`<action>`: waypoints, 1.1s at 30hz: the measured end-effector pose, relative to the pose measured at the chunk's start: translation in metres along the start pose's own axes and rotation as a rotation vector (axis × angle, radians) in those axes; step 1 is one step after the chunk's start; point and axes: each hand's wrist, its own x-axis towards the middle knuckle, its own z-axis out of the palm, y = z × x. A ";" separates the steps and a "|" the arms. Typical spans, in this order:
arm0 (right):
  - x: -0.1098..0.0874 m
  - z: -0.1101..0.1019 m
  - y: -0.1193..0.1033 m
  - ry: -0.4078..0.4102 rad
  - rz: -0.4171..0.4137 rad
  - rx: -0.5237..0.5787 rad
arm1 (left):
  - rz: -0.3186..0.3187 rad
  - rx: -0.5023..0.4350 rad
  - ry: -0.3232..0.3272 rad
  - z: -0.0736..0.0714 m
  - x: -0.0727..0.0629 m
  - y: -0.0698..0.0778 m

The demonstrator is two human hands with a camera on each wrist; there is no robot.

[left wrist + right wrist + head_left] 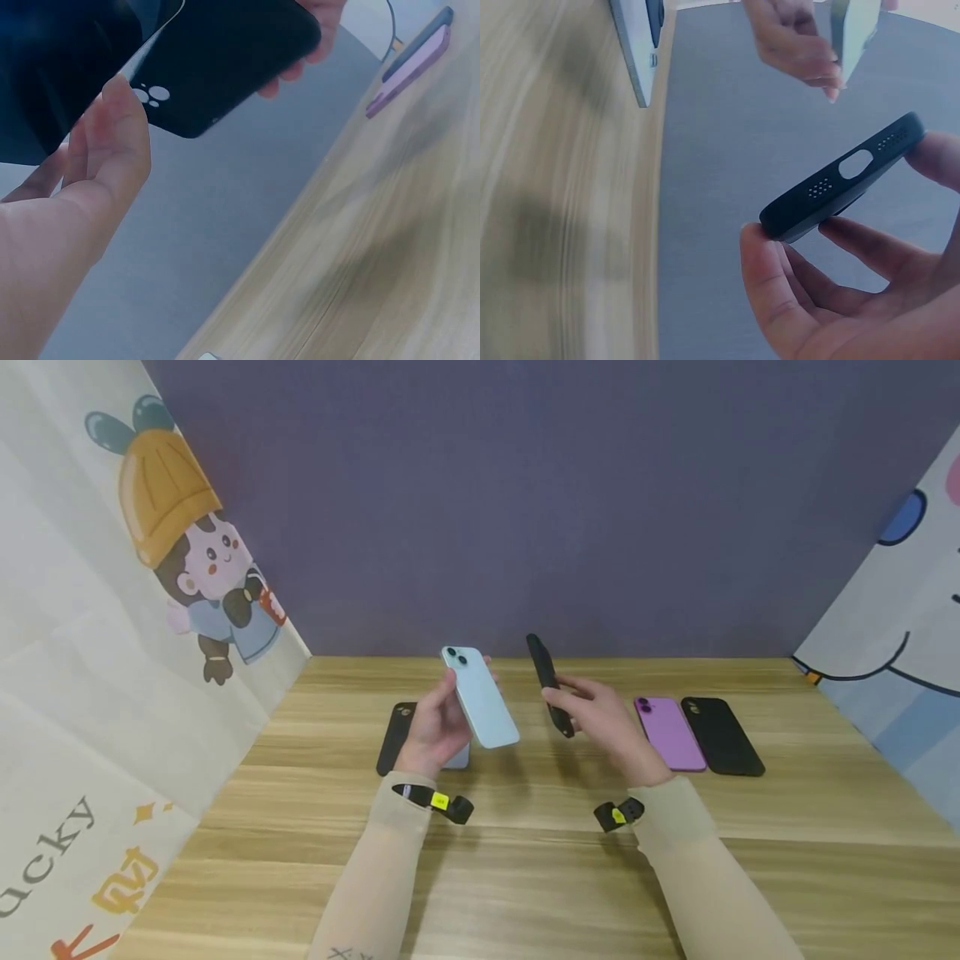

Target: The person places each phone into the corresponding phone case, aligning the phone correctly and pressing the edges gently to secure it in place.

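My left hand (437, 728) grips a light blue phone (483, 702) by its sides, its twin-lens back tilted toward the head camera. The phone's dark screen (60, 75) fills the upper left of the left wrist view. Across from it, my right hand (606, 720) holds a black phone case (546, 672) on edge between thumb and fingers. Camera cut-outs show on the case in the left wrist view, and a port opening and speaker holes along its short edge (821, 187) in the right wrist view. Phone and case are apart, both above the table.
On the wooden table (540, 877), a purple phone (671, 735) lies beside another black case (723, 737) at right. Partly behind my left hand lie a black case (393, 739) and a pale blue phone (457, 757). A dark panel (525, 510) stands behind the table.
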 end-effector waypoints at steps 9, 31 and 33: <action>-0.004 0.000 -0.009 0.018 -0.022 0.007 | -0.037 -0.002 0.047 0.003 0.000 0.000; -0.003 0.005 -0.019 0.011 -0.151 0.022 | -0.055 0.066 0.084 -0.001 0.008 -0.006; -0.001 0.004 -0.019 0.011 -0.157 0.015 | -0.052 0.061 0.092 -0.002 0.009 -0.006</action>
